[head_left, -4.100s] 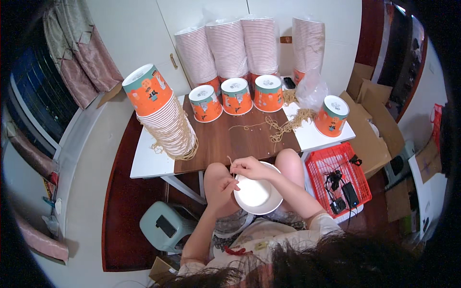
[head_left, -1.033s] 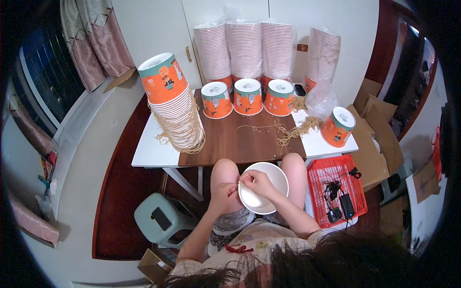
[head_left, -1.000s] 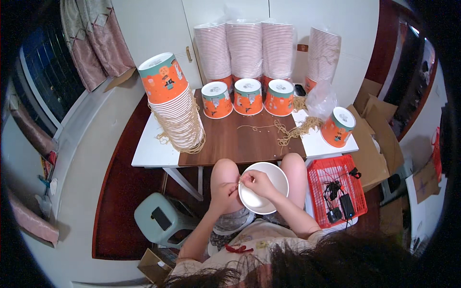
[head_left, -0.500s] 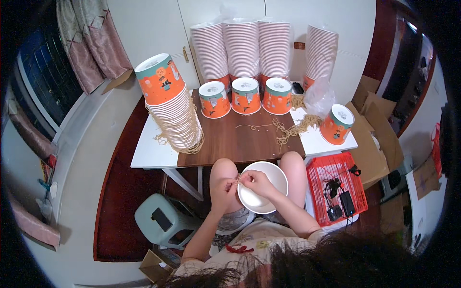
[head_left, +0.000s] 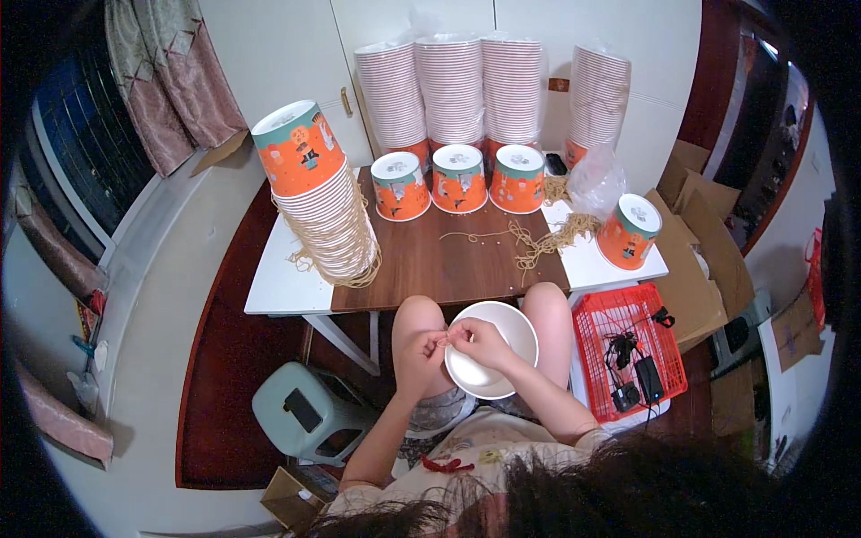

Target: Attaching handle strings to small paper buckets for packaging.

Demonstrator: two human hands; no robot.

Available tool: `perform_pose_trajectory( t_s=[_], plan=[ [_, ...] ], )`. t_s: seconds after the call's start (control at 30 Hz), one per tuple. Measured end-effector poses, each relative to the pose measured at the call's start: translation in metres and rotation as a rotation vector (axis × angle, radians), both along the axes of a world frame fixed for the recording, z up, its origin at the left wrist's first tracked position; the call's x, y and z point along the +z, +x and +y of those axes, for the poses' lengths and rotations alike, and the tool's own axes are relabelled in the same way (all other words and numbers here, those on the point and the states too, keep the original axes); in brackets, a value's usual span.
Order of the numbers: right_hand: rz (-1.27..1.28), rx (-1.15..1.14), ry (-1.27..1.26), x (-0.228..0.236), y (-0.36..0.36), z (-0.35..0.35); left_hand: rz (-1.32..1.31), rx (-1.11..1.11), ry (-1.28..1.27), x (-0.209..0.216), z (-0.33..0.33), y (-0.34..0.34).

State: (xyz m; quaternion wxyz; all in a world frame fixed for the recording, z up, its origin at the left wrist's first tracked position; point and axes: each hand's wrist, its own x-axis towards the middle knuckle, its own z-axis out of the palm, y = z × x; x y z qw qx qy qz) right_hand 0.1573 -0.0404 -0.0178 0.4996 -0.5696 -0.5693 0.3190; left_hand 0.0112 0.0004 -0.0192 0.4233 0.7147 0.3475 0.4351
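Observation:
A round paper bucket (head_left: 518,330), white inside, rests tilted between my thighs with its mouth facing up. My left hand (head_left: 420,360) is closed in a pinch at the bucket's left rim. Right beside it, my right hand (head_left: 482,343) reaches over the mouth, thumb and fingers pinched together. The fingertips of both hands nearly meet at the rim, on what looks like a thin tan string, mostly hidden by the fingers. On the table, a loose heap of tan string (head_left: 574,231) trails leftward over the brown top.
A tall nested stack of orange-and-green buckets (head_left: 309,170), draped with string loops, stands at the table's left. Several upturned buckets (head_left: 459,184) line the back before plastic-wrapped bucket stacks (head_left: 448,90). A red basket (head_left: 587,359) holds cables at right; a stool (head_left: 287,403) stands left.
My hands stay at the bucket's left rim, their fingers shifting only slightly. The bucket and the things on the table have not moved.

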Motion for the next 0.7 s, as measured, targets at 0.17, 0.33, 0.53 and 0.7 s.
perform_pose_trajectory(
  t_s=[0.17,0.33,0.53,0.7],
  plan=[
    [-0.176,-0.043,0.116,0.008,-0.004,-0.004,-0.186,-0.097,-0.177,-0.014,0.004,0.000],
    [-0.262,-0.058,0.155,0.013,-0.005,-0.006,-0.218,-0.132,-0.252,-0.019,0.006,-0.001],
    [-0.283,-0.056,0.177,0.013,-0.006,-0.006,0.016,-0.076,0.119,-0.052,0.020,-0.005],
    [-0.351,-0.087,0.185,0.017,-0.008,-0.010,-0.059,-0.129,-0.148,-0.039,0.015,-0.005]
  ],
)
